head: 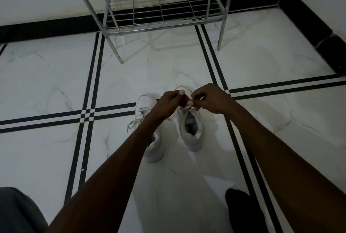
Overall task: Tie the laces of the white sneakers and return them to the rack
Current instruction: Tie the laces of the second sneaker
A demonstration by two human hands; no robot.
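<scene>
1. Working over the right-hand sneaker (192,131), both hands pinch its laces, which are barely visible: the left hand (168,103) and the right hand (209,99) are closed, fingertips nearly meeting above the tongue.
2. The knot looks unfinished; whether a bow is formed cannot be told.
3. The left-hand sneaker (149,120) sits just beside it, its laces (134,122) lying loose, so it seems untied.
4. Both sneakers stand on the floor (56,83) in front of the rack (162,15), whose lower shelf shows nothing on it; returning them remains.
</scene>
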